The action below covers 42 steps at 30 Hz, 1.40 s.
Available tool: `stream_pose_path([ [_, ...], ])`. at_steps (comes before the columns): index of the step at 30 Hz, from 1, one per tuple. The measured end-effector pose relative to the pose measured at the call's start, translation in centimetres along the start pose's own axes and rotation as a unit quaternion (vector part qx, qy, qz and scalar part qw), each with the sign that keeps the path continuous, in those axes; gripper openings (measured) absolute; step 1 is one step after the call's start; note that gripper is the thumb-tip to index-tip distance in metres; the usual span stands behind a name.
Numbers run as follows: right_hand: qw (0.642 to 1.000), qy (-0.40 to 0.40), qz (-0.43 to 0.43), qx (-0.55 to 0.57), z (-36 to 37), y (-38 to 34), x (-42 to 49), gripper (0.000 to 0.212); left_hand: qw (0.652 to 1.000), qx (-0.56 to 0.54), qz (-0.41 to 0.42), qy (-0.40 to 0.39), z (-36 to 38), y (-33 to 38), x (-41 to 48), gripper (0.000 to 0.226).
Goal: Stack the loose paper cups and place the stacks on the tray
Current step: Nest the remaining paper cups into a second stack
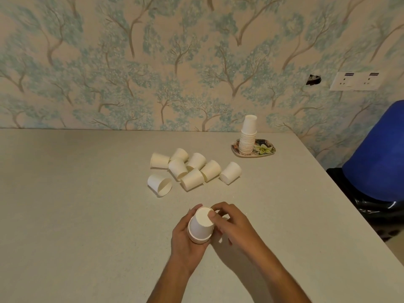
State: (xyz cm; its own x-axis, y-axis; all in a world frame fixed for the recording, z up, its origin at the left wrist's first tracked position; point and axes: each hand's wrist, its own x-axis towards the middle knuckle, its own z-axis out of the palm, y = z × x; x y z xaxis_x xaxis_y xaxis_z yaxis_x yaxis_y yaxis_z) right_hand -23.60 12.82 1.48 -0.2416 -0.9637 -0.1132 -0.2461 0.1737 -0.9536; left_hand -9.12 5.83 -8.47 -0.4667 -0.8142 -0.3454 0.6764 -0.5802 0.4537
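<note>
A short stack of white paper cups [200,228] stands upside down near the table's front middle. My left hand [184,237] wraps around its left side and base. My right hand [229,224] holds the top cup from the right, thumb pressed on its upturned bottom. Several loose paper cups [190,169] lie on their sides in a cluster farther back. A tall inverted stack of cups [248,136] stands on the floral tray [265,149] at the back right.
The grey table [87,204] meets a tree-patterned wall at the back. Its right edge runs diagonally; beyond it sits a blue chair [380,162]. A wall socket [354,80] is on the right.
</note>
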Motion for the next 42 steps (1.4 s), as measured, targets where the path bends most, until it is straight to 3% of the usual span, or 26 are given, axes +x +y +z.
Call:
stream_pose_path([
  [3, 0.999, 0.018, -0.030, 0.017, -1.3, -0.6, 0.9, 0.004, 1.000, -0.008, -0.003, 0.016, -0.2, 0.1, 0.3, 0.051],
  [6, 0.992, 0.095, -0.078, -0.012, -3.1, -0.9, 3.3, 0.008, 0.999, -0.037, -0.018, 0.035, -0.2, 0.3, 0.7, 0.050],
  [8, 0.974, 0.158, -0.116, -0.116, -4.4, -0.6, 5.5, 0.011, 0.998, -0.043, -0.024, 0.041, -0.1, 0.5, 0.9, 0.048],
  [10, 0.934, 0.194, -0.129, -0.271, -5.4, -0.1, 7.9, 0.030, 0.997, -0.049, -0.033, 0.046, 0.0, 0.6, 1.2, 0.044],
  [13, 0.879, 0.197, -0.130, -0.414, -7.0, 0.2, 10.8, 0.052, 0.996, -0.061, -0.044, 0.048, 0.5, 0.9, 1.5, 0.040],
  [16, 0.858, 0.163, -0.121, -0.472, -8.1, 0.4, 13.5, 0.071, 0.995, -0.075, -0.046, 0.044, 1.0, 1.4, 1.6, 0.049],
  [19, 0.858, 0.106, -0.091, -0.494, -7.9, 0.5, 15.7, 0.089, 0.993, -0.100, -0.055, 0.021, 1.5, 1.8, 1.8, 0.048],
  [23, 0.860, 0.058, -0.070, -0.502, -7.0, 1.1, 17.6, 0.088, 0.993, -0.110, -0.043, 0.022, 1.4, 1.9, 2.7, 0.047],
  [27, 0.892, 0.106, -0.085, -0.431, -5.8, 2.5, 16.9, 0.066, 0.990, -0.135, -0.014, 0.030, 1.2, 2.2, 3.3, 0.043],
  [33, 0.941, 0.139, -0.057, -0.304, -5.7, 4.5, 16.8, 0.069, 0.989, -0.141, 0.019, 0.032, 0.7, 2.3, 4.3, 0.038],
  [38, 0.945, 0.111, -0.025, -0.305, -6.4, 5.4, 17.6, 0.067, 0.988, -0.143, 0.038, 0.035, 0.9, 2.2, 4.8, 0.068],
  [42, 0.942, 0.168, -0.079, -0.279, -7.0, 4.5, 17.3, 0.060, 0.988, -0.145, 0.037, 0.025, 1.0, 2.1, 4.9, 0.073],
])
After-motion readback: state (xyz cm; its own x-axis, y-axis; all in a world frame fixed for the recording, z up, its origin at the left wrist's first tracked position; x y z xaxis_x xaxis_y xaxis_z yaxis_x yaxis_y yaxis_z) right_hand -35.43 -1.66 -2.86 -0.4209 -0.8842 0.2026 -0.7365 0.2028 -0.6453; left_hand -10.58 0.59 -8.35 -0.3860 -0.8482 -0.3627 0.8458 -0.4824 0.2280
